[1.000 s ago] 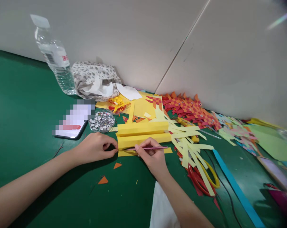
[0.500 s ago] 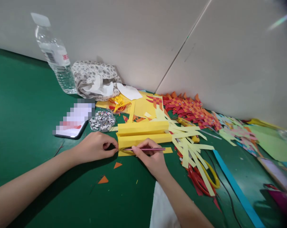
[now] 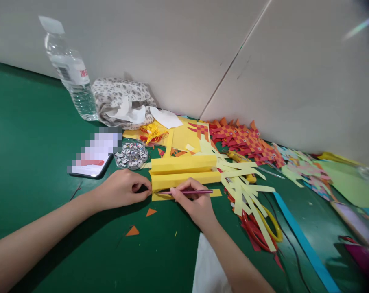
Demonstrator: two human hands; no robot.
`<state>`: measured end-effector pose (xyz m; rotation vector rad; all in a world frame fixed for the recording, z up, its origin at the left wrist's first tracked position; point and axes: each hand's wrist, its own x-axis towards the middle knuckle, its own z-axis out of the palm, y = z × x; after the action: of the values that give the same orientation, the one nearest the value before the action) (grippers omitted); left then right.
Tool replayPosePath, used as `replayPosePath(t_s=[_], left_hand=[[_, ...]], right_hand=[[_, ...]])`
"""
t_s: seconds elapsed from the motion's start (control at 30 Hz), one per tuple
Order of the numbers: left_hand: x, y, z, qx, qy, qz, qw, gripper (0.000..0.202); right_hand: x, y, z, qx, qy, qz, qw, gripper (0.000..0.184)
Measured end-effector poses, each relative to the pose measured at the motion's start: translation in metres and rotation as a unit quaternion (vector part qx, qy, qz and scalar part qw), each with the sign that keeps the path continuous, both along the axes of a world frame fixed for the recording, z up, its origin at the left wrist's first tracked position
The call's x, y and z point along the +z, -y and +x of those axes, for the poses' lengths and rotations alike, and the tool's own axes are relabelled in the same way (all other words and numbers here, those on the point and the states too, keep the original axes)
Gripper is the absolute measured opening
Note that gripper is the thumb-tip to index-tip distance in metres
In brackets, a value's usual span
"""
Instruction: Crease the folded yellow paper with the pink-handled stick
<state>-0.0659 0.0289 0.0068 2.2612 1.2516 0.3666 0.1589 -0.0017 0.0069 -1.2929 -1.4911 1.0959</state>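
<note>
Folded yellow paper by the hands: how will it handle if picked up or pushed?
The folded yellow paper is probably light, being thin sheet. Its raised lengthwise folds likely stiffen it that way, but could flatten under a squeeze. Pushed, it may pivot about its left end, where the left hand's fingertips meet it.

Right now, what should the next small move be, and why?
I'd probably draw the purple stick slowly rightward along the folded yellow paper: the right hand holds it with its tip near the paper's left end, where the left hand could steady the paper.
</note>
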Motion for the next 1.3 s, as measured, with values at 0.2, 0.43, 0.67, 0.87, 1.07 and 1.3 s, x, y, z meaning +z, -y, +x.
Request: replayPosePath(t_s=[0.2, 0.43, 0.67, 0.87, 1.07, 1.3], left_hand=[[-0.0011, -0.0003, 0.0001, 0.000, 0.004, 0.001, 1.000, 0.018], [-0.0029, -0.0001, -0.0003, -0.001, 0.005, 0.003, 1.000, 0.017], [-0.0018, 0.0004, -0.0004, 0.004, 0.004, 0.005, 1.000, 0.016], [-0.0016, 0.0008, -0.0003, 0.003, 0.003, 0.002, 1.000, 0.017], [-0.0014, 0.0008, -0.0005, 0.008, 0.004, 0.006, 1.000, 0.017], [-0.0017, 0.0001, 0.0004, 0.007, 0.002, 0.012, 1.000, 0.016]], right_hand=[[0.0004, 0.0001, -0.0001, 0.020, 0.007, 0.007, 1.000, 0.018], [0.0012, -0.0009, -0.0009, 0.018, 0.000, 0.020, 1.000, 0.018], [-0.0009, 0.0000, 0.0003, 0.008, -0.009, 0.017, 1.000, 0.021], [-0.0021, -0.0006, 0.0000, 0.011, -0.018, -0.004, 1.000, 0.021], [-0.0025, -0.0019, 0.0003, -0.010, -0.059, -0.013, 0.998, 0.023], [-0.0017, -0.0019, -0.0005, -0.013, -0.048, -0.002, 0.999, 0.024]])
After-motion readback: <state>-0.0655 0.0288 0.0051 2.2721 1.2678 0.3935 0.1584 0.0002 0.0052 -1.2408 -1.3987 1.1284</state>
